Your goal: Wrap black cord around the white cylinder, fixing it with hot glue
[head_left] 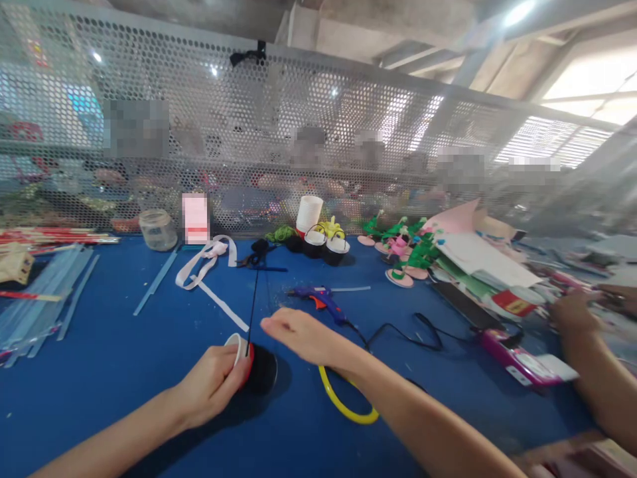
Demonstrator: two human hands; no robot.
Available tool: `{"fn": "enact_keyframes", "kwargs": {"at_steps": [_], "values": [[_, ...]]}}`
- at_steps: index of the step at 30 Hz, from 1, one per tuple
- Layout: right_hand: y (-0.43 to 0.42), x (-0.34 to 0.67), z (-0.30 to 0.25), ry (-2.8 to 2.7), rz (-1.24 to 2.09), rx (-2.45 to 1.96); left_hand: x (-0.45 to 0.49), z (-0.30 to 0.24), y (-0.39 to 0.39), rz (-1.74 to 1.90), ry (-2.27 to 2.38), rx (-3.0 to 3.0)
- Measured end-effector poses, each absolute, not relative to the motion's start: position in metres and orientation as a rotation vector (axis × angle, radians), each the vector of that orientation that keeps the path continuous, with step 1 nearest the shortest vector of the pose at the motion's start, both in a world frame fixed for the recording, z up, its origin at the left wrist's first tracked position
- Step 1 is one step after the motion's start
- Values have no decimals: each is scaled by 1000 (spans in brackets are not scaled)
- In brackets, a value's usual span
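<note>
My left hand (217, 377) is closed around a small red and black cup (263, 368) with a white rim, tilted on the blue table. A thin black strip (253, 305) rises from the cup's mouth; its lower end is by my left fingers. My right hand (293, 332) hovers just right of the strip with fingers curled together; whether anything is pinched in them is hidden. Beyond it lies a blue glue gun (318, 295) with an orange trigger and a clear glue stick in its back. Part of a yellow ring (348, 410) shows below my right forearm.
White ribbon (219, 302), a glass jar (158, 230) and glue sticks (42, 299) lie left. Two black cups with handles (326, 247) and stacked white cups (309, 214) stand behind. At right are green figures (423, 255), a pink device (522, 358) and another person's hand (572, 312).
</note>
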State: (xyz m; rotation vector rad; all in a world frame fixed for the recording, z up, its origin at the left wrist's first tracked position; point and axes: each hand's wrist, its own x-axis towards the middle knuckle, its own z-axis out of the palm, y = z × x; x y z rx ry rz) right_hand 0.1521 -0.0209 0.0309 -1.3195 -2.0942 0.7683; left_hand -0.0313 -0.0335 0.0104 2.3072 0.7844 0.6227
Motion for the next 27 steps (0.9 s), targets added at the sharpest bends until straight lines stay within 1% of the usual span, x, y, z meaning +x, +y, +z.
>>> {"fn": "enact_keyframes", "kwargs": {"at_steps": [2,4,8,12,17,22,27], "values": [[-24,136,28,-2060,955,-1208,-32,9,-33,601,739,2351],[-26,126,24,-1917,1097,-1206,-32,8,-32,584,715,2382],[-27,121,19,-1597,1213,-1271,-33,8,-32,546,703,2381],[-28,127,15,-1492,1172,-1209,-32,8,-31,536,867,2112],[-30,131,13,-1514,1108,-1221,-29,6,-30,482,1037,1740],[-32,130,10,-1536,1024,-1239,-27,5,-29,497,1077,1586],[-32,128,3,-1555,1016,-1229,-27,0,-27,529,1083,1551]]}}
